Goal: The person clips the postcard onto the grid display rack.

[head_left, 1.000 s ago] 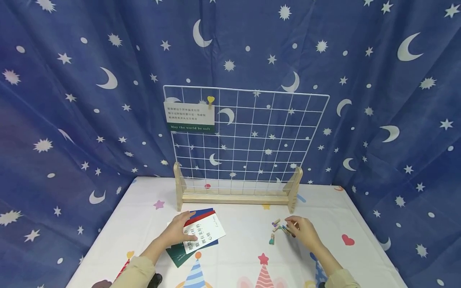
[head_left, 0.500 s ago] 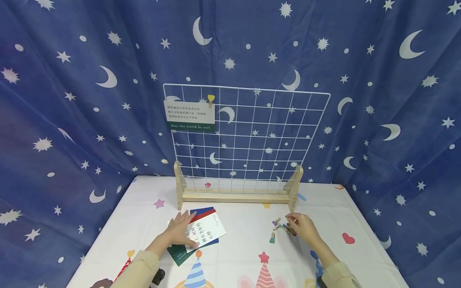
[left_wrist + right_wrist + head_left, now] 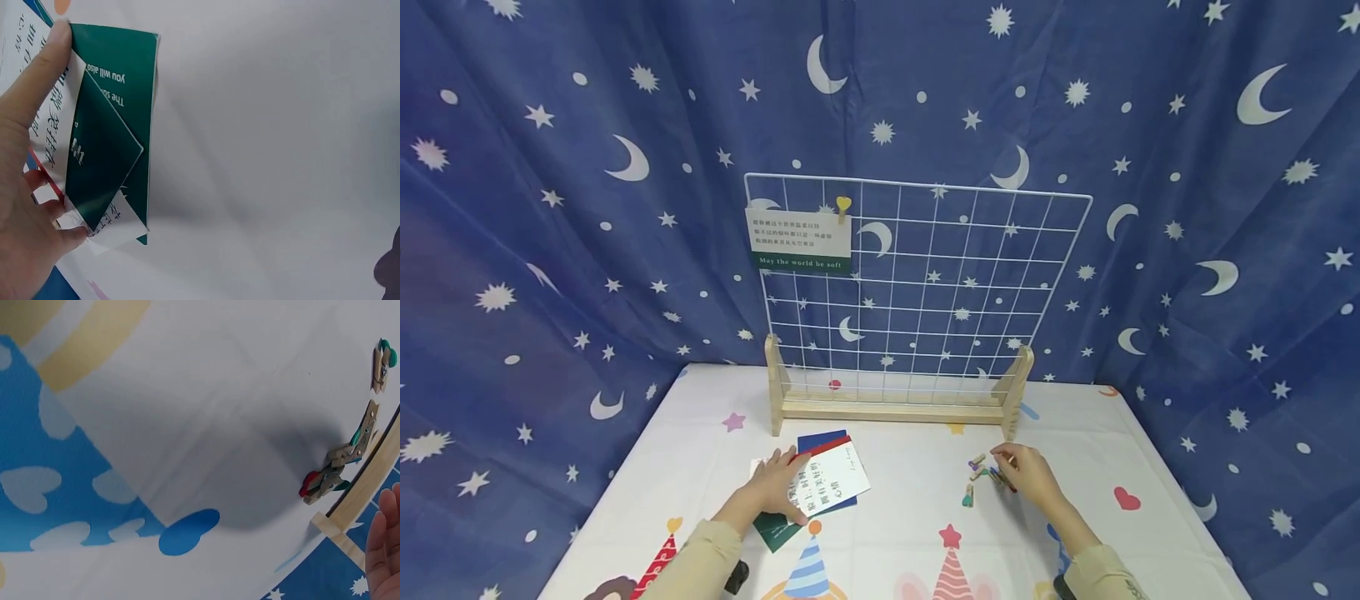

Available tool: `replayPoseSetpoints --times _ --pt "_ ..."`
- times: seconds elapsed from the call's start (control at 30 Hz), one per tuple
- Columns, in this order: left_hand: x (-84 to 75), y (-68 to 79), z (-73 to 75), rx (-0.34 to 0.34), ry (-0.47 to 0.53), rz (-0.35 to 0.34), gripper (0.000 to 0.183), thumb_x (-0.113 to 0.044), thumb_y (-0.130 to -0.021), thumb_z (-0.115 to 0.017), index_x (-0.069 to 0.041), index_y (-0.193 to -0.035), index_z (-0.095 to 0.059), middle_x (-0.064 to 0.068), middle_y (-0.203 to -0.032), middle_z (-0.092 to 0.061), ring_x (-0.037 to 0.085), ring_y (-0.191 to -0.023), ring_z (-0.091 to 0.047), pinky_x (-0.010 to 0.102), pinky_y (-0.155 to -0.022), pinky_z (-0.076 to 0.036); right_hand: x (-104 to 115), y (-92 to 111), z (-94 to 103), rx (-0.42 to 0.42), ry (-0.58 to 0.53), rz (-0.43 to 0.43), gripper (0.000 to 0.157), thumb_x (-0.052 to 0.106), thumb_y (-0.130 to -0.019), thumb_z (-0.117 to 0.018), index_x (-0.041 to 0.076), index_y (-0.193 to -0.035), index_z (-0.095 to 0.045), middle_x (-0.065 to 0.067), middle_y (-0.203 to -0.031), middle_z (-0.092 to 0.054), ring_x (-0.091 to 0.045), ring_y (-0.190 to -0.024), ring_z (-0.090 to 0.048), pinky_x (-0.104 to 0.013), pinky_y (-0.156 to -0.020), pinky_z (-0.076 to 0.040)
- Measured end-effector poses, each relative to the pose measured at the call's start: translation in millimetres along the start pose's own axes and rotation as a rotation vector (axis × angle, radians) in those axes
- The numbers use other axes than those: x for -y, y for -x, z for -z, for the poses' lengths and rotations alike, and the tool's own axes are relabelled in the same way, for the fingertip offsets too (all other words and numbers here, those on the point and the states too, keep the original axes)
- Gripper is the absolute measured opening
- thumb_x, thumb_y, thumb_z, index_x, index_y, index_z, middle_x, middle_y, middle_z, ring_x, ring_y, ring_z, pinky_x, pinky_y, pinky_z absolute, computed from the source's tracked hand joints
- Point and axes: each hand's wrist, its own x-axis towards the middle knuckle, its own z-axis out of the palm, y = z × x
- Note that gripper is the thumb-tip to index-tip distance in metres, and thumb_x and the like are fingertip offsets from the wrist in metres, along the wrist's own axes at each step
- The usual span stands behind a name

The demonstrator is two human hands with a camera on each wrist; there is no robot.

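Note:
My left hand (image 3: 772, 487) rests on a loose, fanned stack of printed cards (image 3: 842, 475), its thumb spread away from the fingers. In the left wrist view the thumb lies across a white card (image 3: 53, 134) towards a green card (image 3: 134, 56), and fingertips touch the opposite edge of the stack. My right hand (image 3: 1028, 477) hovers by several small wooden clothespins (image 3: 968, 495) with coloured ends. The right wrist view shows its relaxed fingers (image 3: 381, 550) at the edge, apart from the clothespins (image 3: 325, 482), with nothing seen in them.
A white wire grid rack (image 3: 917, 275) on a wooden stand (image 3: 891, 413) stands at the back. A white-and-green card (image 3: 801, 237) hangs at its upper left from a yellow heart clothespin (image 3: 844, 205). Behind is a blue star-patterned curtain (image 3: 625, 350).
My left thumb has spread down along the cards towards their near edge. The right hand has stayed by the clothespins, hardly moving. The view has shifted slightly.

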Motion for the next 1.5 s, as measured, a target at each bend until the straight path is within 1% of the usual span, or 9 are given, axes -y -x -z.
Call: replayPoseSetpoints --times 0.2,0.43,0.67,0.83,0.93,1.1,1.2,1.4,1.5 --pt "0.8 -0.5 -1.9 -0.008 0.024 -0.004 0.105 -0.035 -0.057 -0.090 -0.002 -0.141 -0.035 0.030 -0.148 -0.027 0.053 -0.137 -0.017 0.069 -0.109 -0.013 2.3 -0.3 -6.5 0.012 0.013 0.003 0.012 0.005 -0.087 -0.062 0.003 -0.095 -0.070 -0.002 -0.080 -0.067 -0.005 -0.062 -0.051 -0.018 -0.052 -0.043" --pt "6.0 2.0 -5.4 -0.019 0.044 -0.020 0.106 -0.035 -0.058 -0.089 -0.001 -0.142 -0.033 0.030 -0.149 -0.025 0.054 -0.138 -0.015 0.070 -0.108 -0.011 9.3 1.9 -13.0 0.029 0.046 0.037 0.010 0.004 -0.085 -0.065 0.004 -0.093 -0.071 0.001 -0.073 -0.065 -0.004 -0.056 -0.044 -0.019 -0.050 -0.038" --pt "2.7 8.0 -6.1 -0.022 0.069 -0.041 0.105 -0.032 -0.058 -0.089 0.001 -0.141 -0.033 0.032 -0.148 -0.026 0.056 -0.136 -0.014 0.072 -0.107 -0.011 9.1 13.2 -22.4 0.046 0.082 0.065 0.007 0.004 -0.084 -0.065 0.005 -0.089 -0.071 0.005 -0.066 -0.059 -0.002 -0.054 -0.039 -0.017 -0.049 -0.036" --pt "6.6 13.1 -9.4 -0.007 0.057 -0.027 0.106 -0.032 -0.057 -0.089 0.002 -0.140 -0.033 0.033 -0.147 -0.026 0.057 -0.136 -0.014 0.074 -0.105 -0.010 8.3 21.8 -31.3 0.068 0.073 0.112 0.008 0.005 -0.085 -0.064 0.004 -0.089 -0.070 0.006 -0.065 -0.056 0.001 -0.054 -0.039 -0.016 -0.048 -0.037" --pt "8.8 12.8 -10.6 -0.017 0.062 -0.038 0.107 -0.031 -0.056 -0.090 0.003 -0.140 -0.033 0.034 -0.147 -0.026 0.057 -0.136 -0.014 0.074 -0.105 -0.009 9.2 25.2 -34.9 0.053 0.072 0.122 0.008 0.004 -0.084 -0.065 0.005 -0.090 -0.070 0.007 -0.066 -0.056 0.001 -0.054 -0.038 -0.016 -0.048 -0.036" --pt "10.4 11.4 -11.5 -0.029 0.078 -0.039 0.107 -0.031 -0.056 -0.090 0.002 -0.140 -0.032 0.034 -0.147 -0.025 0.057 -0.136 -0.014 0.074 -0.105 -0.008 11.3 26.0 -36.8 0.029 0.079 0.134 0.010 0.002 -0.081 -0.067 0.005 -0.090 -0.070 0.006 -0.069 -0.059 0.002 -0.056 -0.040 -0.016 -0.051 -0.038" --pt "9.9 11.1 -10.7 -0.039 0.087 -0.041 0.107 -0.030 -0.055 -0.090 0.002 -0.140 -0.033 0.034 -0.147 -0.025 0.057 -0.136 -0.014 0.074 -0.105 -0.008 11.8 24.8 -36.2 0.048 0.073 0.139 0.010 0.002 -0.081 -0.066 0.004 -0.090 -0.070 0.004 -0.070 -0.061 0.001 -0.057 -0.043 -0.015 -0.052 -0.039" --pt "8.2 9.6 -9.2 -0.103 0.126 -0.083 0.110 -0.029 -0.052 -0.090 0.003 -0.140 -0.033 0.035 -0.146 -0.026 0.059 -0.134 -0.014 0.075 -0.104 -0.009 10.6 22.0 -32.9 0.055 0.079 0.143 0.009 0.002 -0.080 -0.067 0.005 -0.088 -0.069 0.002 -0.072 -0.062 -0.003 -0.060 -0.052 -0.016 -0.055 -0.043" --pt "8.1 8.2 -10.5 -0.136 0.111 -0.084 0.111 -0.032 -0.050 -0.091 0.001 -0.140 -0.034 0.035 -0.146 -0.025 0.060 -0.134 -0.013 0.077 -0.102 -0.010 10.2 20.9 -30.9 0.057 0.070 0.144 0.009 0.001 -0.080 -0.067 0.006 -0.088 -0.069 0.003 -0.072 -0.062 -0.004 -0.060 -0.052 -0.016 -0.055 -0.043"
